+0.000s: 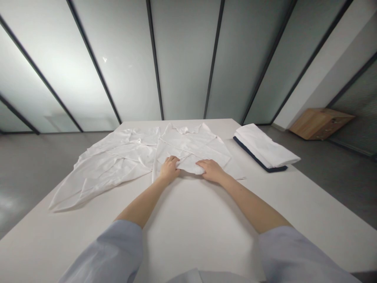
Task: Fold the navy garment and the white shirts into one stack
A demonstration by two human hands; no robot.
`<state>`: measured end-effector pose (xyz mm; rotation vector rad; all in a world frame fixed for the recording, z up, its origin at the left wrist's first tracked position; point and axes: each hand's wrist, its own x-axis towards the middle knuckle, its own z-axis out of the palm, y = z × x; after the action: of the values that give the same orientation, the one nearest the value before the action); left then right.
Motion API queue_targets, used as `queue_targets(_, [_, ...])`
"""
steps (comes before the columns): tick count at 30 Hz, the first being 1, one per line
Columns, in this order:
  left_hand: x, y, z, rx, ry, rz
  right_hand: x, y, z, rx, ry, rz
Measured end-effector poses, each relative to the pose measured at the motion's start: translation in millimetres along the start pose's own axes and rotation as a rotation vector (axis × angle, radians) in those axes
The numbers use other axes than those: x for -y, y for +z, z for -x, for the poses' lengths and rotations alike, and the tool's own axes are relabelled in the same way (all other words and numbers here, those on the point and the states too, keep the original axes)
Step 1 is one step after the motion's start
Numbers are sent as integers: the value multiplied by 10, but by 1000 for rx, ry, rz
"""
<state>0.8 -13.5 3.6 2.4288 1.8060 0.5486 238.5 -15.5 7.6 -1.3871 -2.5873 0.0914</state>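
Observation:
A white shirt lies spread on the table in front of me, its collar end pointing away. My left hand grips the shirt's near edge, fingers curled over the fabric. A short way to the right, my right hand pinches the same edge. Between the two hands the hem is raised a little and bends in a shallow curve. Part of a sleeve sticks out beyond my right hand. Close on the left is a second heap of white cloth, wrinkled and loosely spread, against the shirt's side.
Folded white cloth rests on a dark folded cloth at the table's right side. The white table reaches toward frosted glass panels. A wooden cabinet stands on the floor at the far right.

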Motion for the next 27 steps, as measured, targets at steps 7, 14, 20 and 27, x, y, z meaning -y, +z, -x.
queue_targets(7, [96, -127, 3, 226, 46, -229, -319, -19, 39, 11, 256, 121])
queue_targets(14, [199, -198, -102, 344, 74, -241, -305, -148, 26, 121, 399, 102])
queue_targets(20, [387, -471, -130, 307, -25, -337, -540, -380, 211, 18, 502, 166])
queue_targets(27, [600, -618, -77, 157, -4, -125, -906, -208, 571, -322, 318, -209])
